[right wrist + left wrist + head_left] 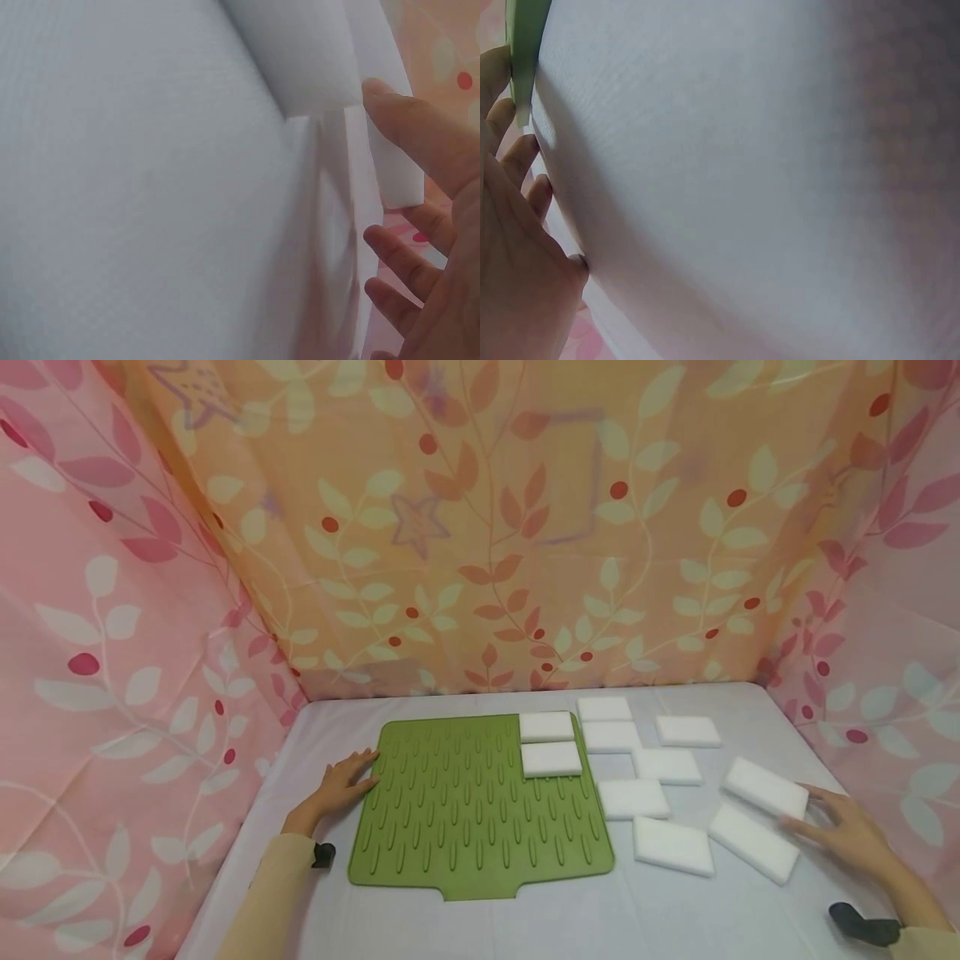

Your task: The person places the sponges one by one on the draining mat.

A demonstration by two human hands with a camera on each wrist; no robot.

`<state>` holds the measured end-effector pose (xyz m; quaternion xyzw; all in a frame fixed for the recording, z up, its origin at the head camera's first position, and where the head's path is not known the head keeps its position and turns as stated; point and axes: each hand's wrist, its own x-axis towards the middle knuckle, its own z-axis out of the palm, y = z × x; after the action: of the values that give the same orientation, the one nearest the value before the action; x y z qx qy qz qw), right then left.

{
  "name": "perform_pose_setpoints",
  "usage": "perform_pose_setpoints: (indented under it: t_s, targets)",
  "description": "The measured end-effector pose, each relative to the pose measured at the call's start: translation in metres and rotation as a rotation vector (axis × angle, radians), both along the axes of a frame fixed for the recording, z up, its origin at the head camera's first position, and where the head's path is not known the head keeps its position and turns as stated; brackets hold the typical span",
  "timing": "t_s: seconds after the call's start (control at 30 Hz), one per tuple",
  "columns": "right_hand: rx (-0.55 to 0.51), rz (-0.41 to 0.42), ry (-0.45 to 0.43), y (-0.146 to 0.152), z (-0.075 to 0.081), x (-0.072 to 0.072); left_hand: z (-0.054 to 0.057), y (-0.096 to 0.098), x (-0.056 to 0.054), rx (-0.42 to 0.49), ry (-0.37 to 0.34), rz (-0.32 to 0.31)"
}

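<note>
A green mat [450,810] with raised ridges lies on the table, its short tab toward me. Two white sponge blocks [551,760] sit side by side at its far right corner. My left hand [341,785] touches the mat's left edge with its fingertips; the left wrist view shows the fingers [521,154] extended beside the mat edge [526,67]. On the far right, my right hand [855,835] pinches one end of a white sponge block [763,788] between thumb and forefinger. The right wrist view shows that sponge [397,169] between them, the other fingers apart.
Several loose white sponge blocks [673,845] lie on the white table [420,927] right of the mat. One sponge [753,842] is just below the held one. Floral cloth [487,527] hangs behind and along both sides. Each wrist carries a dark device [862,925].
</note>
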<state>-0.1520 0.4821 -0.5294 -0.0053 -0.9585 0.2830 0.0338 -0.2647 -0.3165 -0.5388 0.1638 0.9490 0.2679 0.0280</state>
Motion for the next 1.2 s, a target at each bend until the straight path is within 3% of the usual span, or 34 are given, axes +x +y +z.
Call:
perform_pose_setpoints:
  t_s: [0.47, 0.57, 0.77, 1.2]
  targets:
    - [-0.004, 0.002, -0.131, -0.023, 0.025, -0.011, 0.001, 0.002, 0.002, -0.006, -0.005, 0.002]
    - [-0.024, 0.029, -0.105, -0.031, 0.027, -0.014, 0.0, 0.001, 0.002, -0.005, 0.0, 0.003]
    - [-0.068, 0.109, 0.032, -0.05, 0.028, -0.022, -0.002, 0.0, 0.001, -0.015, -0.023, 0.01]
    - [-0.082, 0.222, 0.043, -0.099, 0.047, -0.041, -0.002, -0.002, -0.001, -0.016, -0.041, 0.013]
